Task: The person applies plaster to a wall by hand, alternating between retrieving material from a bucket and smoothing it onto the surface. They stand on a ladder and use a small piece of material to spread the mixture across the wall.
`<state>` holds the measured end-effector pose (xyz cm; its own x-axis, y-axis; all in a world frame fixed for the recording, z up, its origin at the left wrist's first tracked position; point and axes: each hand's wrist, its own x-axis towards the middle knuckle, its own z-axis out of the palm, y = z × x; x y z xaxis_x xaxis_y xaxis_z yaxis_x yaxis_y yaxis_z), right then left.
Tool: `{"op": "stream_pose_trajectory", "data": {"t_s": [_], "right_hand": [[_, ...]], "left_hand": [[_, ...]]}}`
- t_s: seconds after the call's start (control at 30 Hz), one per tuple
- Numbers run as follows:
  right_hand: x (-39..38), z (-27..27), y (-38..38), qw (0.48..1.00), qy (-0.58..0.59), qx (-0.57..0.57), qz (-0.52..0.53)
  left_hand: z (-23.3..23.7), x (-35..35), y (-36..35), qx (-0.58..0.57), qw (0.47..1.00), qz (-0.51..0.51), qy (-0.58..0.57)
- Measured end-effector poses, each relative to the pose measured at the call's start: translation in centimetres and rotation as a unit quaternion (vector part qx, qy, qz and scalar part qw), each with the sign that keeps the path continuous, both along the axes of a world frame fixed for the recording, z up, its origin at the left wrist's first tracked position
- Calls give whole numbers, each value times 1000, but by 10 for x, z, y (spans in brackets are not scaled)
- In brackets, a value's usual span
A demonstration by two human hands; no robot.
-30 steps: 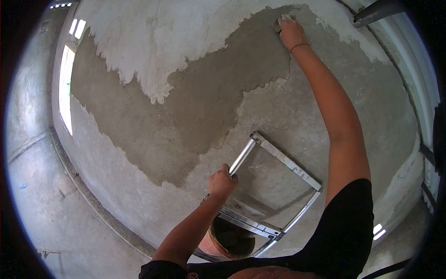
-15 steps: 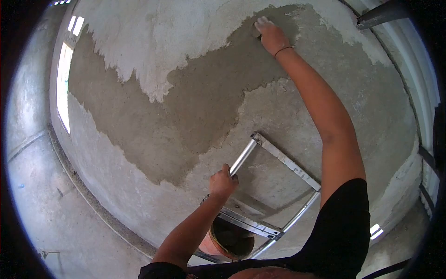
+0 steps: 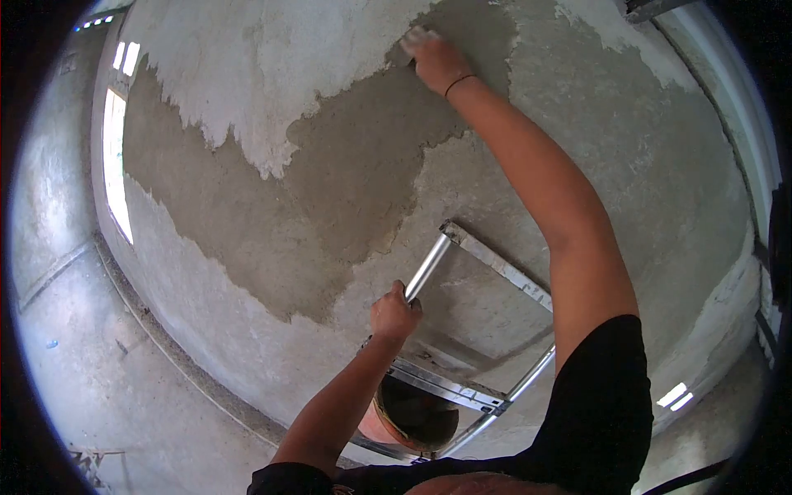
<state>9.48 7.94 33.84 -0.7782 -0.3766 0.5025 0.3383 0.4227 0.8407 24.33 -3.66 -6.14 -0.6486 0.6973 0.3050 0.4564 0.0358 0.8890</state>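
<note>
My left hand [image 3: 395, 314] is wrapped around the side rail of an aluminium ladder [image 3: 427, 268], just below its top corner. Up on the wall [image 3: 462, 186], my right hand [image 3: 435, 62] is closed, its fingers blurred by motion. A flat greyish edge shows beside those fingers, but I cannot tell what the hand holds. It presses at the border between a darker, damp-looking plaster patch [image 3: 355, 157] and the paler wall surface above. Below my left hand, a reddish bucket [image 3: 381, 425] with dark grey contents shows behind a ladder rung.
A concrete floor [image 3: 66, 371] lies far below on the left, along the wall's base. Bright window openings [image 3: 115, 165] show at the left edge. At the top right, a dark beam [image 3: 656, 8] juts out near a pale ledge.
My right hand has swept left along the upper edge of the dark patch. My left hand keeps its hold on the ladder. The view has shifted slightly.
</note>
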Motion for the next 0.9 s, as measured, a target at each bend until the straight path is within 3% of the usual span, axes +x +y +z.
{"op": "stream_pose_trajectory", "data": {"t_s": [0.03,0.07,0.17,0.27,0.33,0.4,0.5,0.57,0.6,0.67,0.73,0.8,0.9], "right_hand": [[-2,-7,2,993,-57,55,84],[-3,0,2,993,-54,55,89],[12,34,-12,994,20,46,101],[17,53,-5,983,139,-53,107],[7,33,15,989,131,50,39],[3,4,13,997,61,46,-22],[25,-38,-10,999,-39,-17,-33],[38,-51,-8,977,-181,107,-41],[47,-44,-15,977,-181,109,-37],[78,-15,-22,933,-345,96,9],[83,25,29,984,-121,97,86],[97,53,9,996,70,51,23],[80,42,44,990,139,37,-15]], "left_hand": [[0,1,0,1,1000,1,-3],[1,0,0,4,1000,4,-6],[4,0,-2,-4,1000,8,-10],[6,1,-2,-11,1000,18,-6],[6,3,-1,-11,1000,22,-6],[5,2,-1,-12,1000,27,-7],[4,1,2,-12,1000,24,-7],[1,3,3,1,999,32,-8],[1,2,3,3,999,36,-8],[1,2,3,-3,999,41,1],[-2,1,7,0,999,41,3],[-2,2,8,-1,999,38,2],[-8,2,11,15,999,43,14]]}}
